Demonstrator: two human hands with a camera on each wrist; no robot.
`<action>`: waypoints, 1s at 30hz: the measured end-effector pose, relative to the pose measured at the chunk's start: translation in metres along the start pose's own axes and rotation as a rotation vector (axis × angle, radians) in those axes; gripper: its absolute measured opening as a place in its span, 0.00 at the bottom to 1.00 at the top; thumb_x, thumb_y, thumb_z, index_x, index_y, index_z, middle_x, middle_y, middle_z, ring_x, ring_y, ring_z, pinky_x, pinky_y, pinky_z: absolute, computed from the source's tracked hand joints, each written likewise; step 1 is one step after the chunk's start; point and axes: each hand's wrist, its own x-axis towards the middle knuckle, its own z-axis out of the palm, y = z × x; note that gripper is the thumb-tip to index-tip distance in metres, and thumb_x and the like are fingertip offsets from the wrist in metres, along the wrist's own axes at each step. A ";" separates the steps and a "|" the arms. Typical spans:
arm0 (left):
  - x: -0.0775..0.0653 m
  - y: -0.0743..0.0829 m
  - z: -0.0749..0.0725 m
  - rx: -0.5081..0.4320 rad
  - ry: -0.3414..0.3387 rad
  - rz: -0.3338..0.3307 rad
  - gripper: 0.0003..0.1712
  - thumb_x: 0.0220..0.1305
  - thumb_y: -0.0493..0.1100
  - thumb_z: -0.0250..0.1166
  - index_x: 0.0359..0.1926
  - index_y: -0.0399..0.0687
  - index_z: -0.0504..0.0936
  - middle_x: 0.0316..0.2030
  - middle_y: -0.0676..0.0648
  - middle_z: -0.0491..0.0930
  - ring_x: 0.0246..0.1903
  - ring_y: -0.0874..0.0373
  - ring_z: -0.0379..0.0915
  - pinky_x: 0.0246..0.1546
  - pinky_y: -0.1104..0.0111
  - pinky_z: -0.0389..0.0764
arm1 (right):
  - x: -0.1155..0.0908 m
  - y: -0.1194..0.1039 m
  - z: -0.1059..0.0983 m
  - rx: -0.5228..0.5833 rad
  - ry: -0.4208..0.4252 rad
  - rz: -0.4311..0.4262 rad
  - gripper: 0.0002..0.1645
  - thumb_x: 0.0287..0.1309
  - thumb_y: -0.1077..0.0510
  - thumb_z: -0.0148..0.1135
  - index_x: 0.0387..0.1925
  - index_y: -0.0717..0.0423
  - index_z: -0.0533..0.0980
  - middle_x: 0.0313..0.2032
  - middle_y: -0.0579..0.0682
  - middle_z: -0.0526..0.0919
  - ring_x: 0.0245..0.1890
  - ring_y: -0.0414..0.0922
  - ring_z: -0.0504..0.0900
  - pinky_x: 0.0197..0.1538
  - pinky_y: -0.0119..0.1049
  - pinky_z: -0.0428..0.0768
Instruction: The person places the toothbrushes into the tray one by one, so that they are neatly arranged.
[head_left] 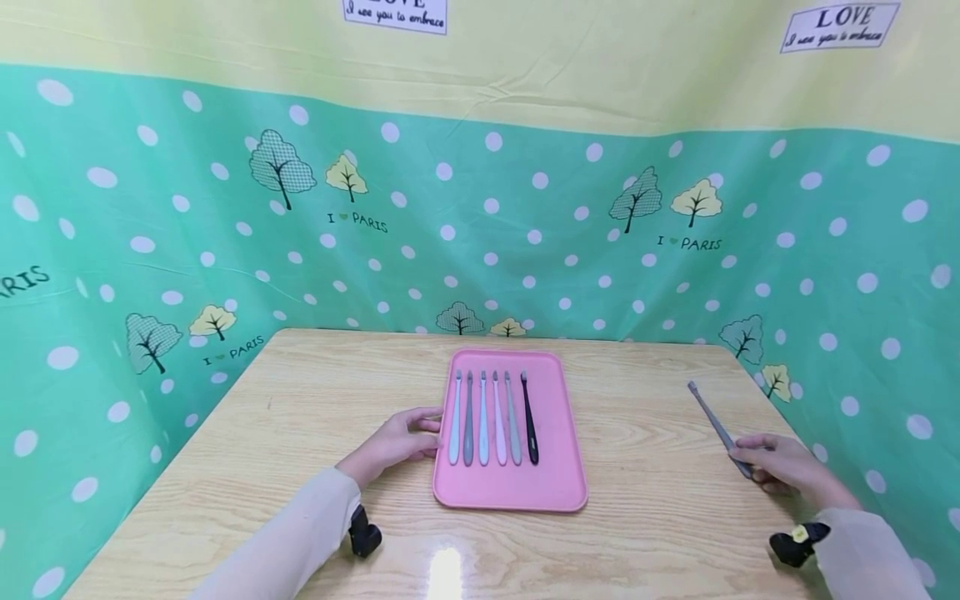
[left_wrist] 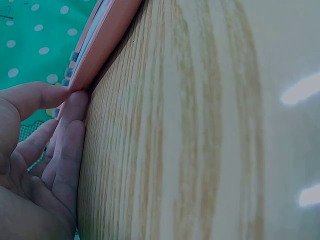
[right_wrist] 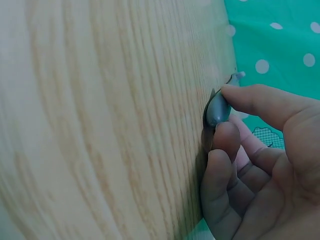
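A pink tray (head_left: 555,475) lies on the table, with several toothbrushes side by side on it, heads toward the back. Among them are pale blue, grey and pink ones, plus a black toothbrush (head_left: 530,425) at the right of the row. My left hand (head_left: 397,442) pinches the tray's left rim; in the left wrist view the thumb is over the rim (left_wrist: 102,45) and fingers are against its side. Far to the right, my right hand (head_left: 783,468) holds a grey toothbrush (head_left: 712,419) by its handle end, between thumb and fingers, close to the tabletop.
The light wooden table (head_left: 645,517) runs back to a green, dotted cloth (head_left: 525,225) that hangs behind it and along both sides. Black camera mounts sit at the left wrist (head_left: 364,533) and the right wrist (head_left: 797,546).
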 end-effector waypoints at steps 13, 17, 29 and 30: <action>-0.001 0.000 0.000 0.009 0.004 0.000 0.37 0.62 0.39 0.69 0.71 0.42 0.69 0.52 0.42 0.76 0.42 0.51 0.83 0.46 0.61 0.84 | -0.004 -0.006 0.004 -0.043 -0.018 -0.013 0.28 0.64 0.47 0.66 0.51 0.69 0.74 0.25 0.47 0.75 0.26 0.44 0.73 0.29 0.36 0.77; 0.000 0.000 0.000 0.006 0.004 -0.001 0.37 0.62 0.39 0.69 0.71 0.42 0.69 0.52 0.42 0.76 0.42 0.51 0.83 0.46 0.61 0.84 | -0.005 -0.008 0.004 -0.045 -0.031 -0.007 0.22 0.64 0.47 0.66 0.45 0.64 0.78 0.23 0.46 0.75 0.24 0.43 0.73 0.28 0.35 0.76; 0.002 -0.002 0.000 0.006 0.006 -0.010 0.37 0.61 0.40 0.70 0.71 0.42 0.69 0.52 0.42 0.77 0.41 0.51 0.84 0.46 0.61 0.84 | -0.001 -0.009 0.003 -0.039 -0.034 0.012 0.29 0.64 0.47 0.66 0.50 0.70 0.79 0.22 0.46 0.75 0.25 0.42 0.74 0.30 0.34 0.79; 0.002 -0.002 0.000 0.007 0.006 -0.011 0.37 0.61 0.40 0.70 0.71 0.43 0.69 0.52 0.42 0.77 0.41 0.52 0.84 0.45 0.61 0.84 | -0.002 -0.009 0.003 -0.030 -0.040 0.010 0.29 0.65 0.47 0.65 0.50 0.70 0.78 0.22 0.46 0.76 0.25 0.42 0.75 0.30 0.34 0.80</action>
